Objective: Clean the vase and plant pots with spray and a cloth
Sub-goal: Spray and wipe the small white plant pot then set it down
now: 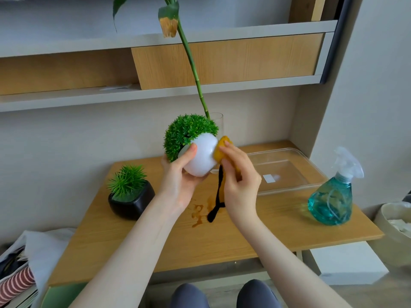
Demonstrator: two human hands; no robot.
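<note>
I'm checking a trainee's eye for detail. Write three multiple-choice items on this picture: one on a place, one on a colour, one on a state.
1. Where does the spray bottle stand?
A. on the table's right side
B. on the shelf
C. inside the clear tray

2. What colour is the pot still on the table?
A. white
B. black
C. blue

3. How is the white pot held?
A. upright on the table
B. tilted in the air
C. lying in the tray

Answers: 1 A, it stands right of the tray. 2 B, the black pot sits at the left. 3 B, the left hand holds it tipped while the right hand presses the cloth on it.
</note>
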